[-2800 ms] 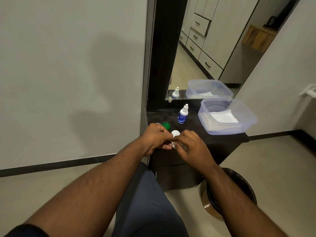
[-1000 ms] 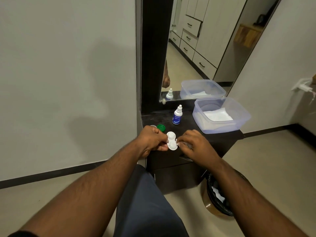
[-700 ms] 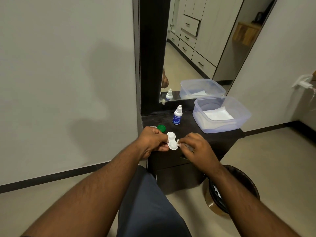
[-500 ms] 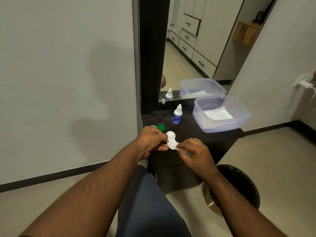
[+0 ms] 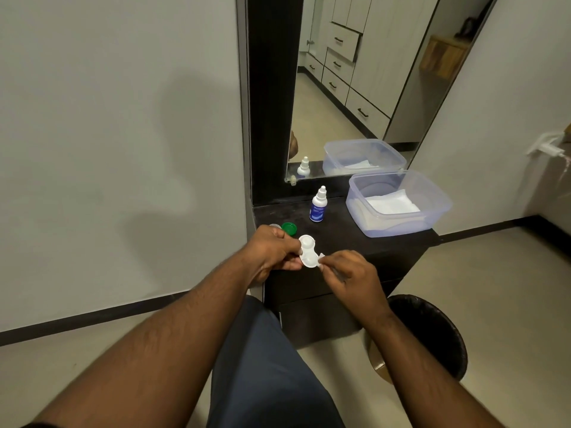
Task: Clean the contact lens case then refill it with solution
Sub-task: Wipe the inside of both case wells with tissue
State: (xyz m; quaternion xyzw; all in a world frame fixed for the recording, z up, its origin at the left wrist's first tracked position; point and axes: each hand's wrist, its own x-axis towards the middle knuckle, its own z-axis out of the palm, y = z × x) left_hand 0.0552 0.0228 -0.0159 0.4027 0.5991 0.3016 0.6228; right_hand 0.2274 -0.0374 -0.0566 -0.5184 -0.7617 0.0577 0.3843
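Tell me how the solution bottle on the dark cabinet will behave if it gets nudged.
The solution bottle stands upright, tall and narrow on a small base, so it would probably tip rather than slide. Its round body suggests it may roll afterwards. It looks like light plastic, likely unbreakable.

Two bare forearms, sleeveless to the frame edge, above dark navy trousers (image 5: pixel 265 366).

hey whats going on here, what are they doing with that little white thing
A person is cleaning a contact lens case. The left hand holds the open white case above the dark dresser top, while the right hand pinches a small white wipe against its edge. The green cap lies off on the dresser, and the solution bottle stands untouched behind, so refilling hasn't started.
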